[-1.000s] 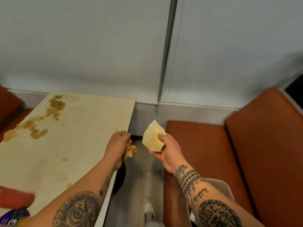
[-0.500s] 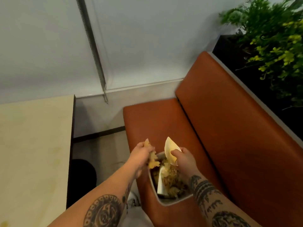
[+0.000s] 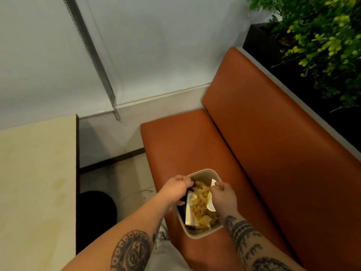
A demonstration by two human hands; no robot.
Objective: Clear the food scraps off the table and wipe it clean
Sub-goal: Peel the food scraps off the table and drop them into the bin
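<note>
Head view. Bin (image 3: 196,236) stands on the bench seat (image 3: 181,141), directly under both hands, its long axis running roughly along the forearms. Food scraps (image 3: 199,204) are heaped inside.

Left hand (image 3: 176,187) is over the left rim, fingers curled down into the opening. Cannot tell if it holds scraps (palm hidden).

Right hand (image 3: 223,196) is at the right rim and pinches a white paper piece (image 3: 211,207), tilted into the heap.

Table (image 3: 35,182) lies left, well apart, and looks stained; wiping probably remains.
</note>
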